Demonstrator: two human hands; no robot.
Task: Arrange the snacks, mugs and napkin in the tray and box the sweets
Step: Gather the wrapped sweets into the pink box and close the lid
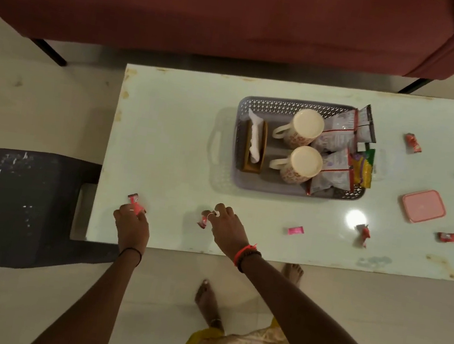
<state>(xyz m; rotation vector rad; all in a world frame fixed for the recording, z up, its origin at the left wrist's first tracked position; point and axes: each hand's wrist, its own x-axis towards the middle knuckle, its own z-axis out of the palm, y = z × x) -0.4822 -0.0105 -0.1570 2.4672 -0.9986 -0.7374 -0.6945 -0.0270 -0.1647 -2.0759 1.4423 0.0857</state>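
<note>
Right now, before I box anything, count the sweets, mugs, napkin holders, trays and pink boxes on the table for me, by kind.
Sweets: 6, one gripped by the left hand, one pinched by the right hand
Mugs: 2
Napkin holder: 1
Tray: 1
Pink box: 1
Total: 11

Dim, warm overhead light leaves one round glare spot on the glossy table, right of where the right hand pinches, with soft shadows and bent edges
</note>
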